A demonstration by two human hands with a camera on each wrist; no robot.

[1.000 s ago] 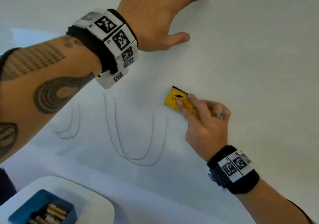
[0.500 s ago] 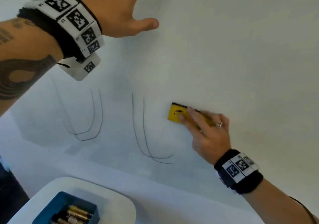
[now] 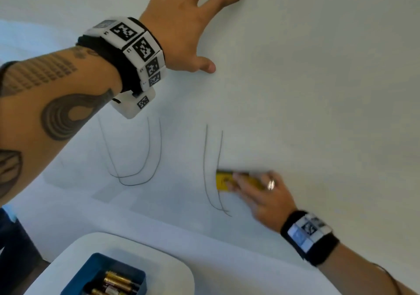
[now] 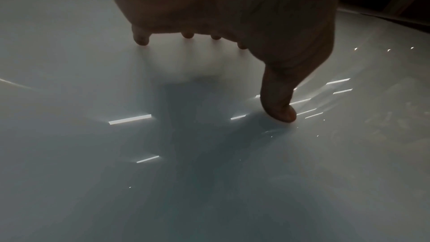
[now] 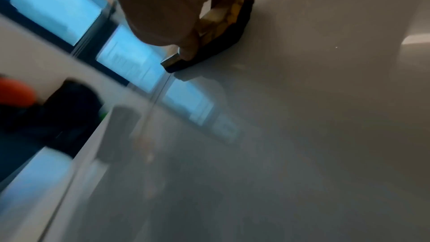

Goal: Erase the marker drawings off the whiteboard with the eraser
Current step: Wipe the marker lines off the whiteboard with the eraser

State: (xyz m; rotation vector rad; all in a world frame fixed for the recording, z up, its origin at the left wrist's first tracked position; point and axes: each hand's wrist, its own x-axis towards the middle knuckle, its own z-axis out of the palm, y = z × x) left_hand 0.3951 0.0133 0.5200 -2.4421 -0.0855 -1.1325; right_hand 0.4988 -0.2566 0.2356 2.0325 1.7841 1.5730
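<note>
Nearest, a blue bin with batteries is being seen on a white tray at the bottom edge, cut off by the frame. Just beyond, the yellow eraser is being gripped by the right hand, fingers curled over its top, its dark felt face being pressed flat to the whiteboard. It is being held against the right stroke of the nearer pair of marker lines; a second U-shaped pair is lying to the left, untouched. Farthest, the left hand is being spread wide, nothing held, fingertips and thumb being braced on the board.

Risks, as judged: thin streaks are likely being left if the eraser is tilted onto an edge; the lower curl of the lines is likely being missed by a short stroke; smearing could be caused by a loaded felt.

Hard to make out: the right hand and eraser are being motion-blurred, the right wrist view is smeared, the left fingertips are being cropped in the head view, and the upper ends of the left lines are being hidden by the wrist band.
</note>
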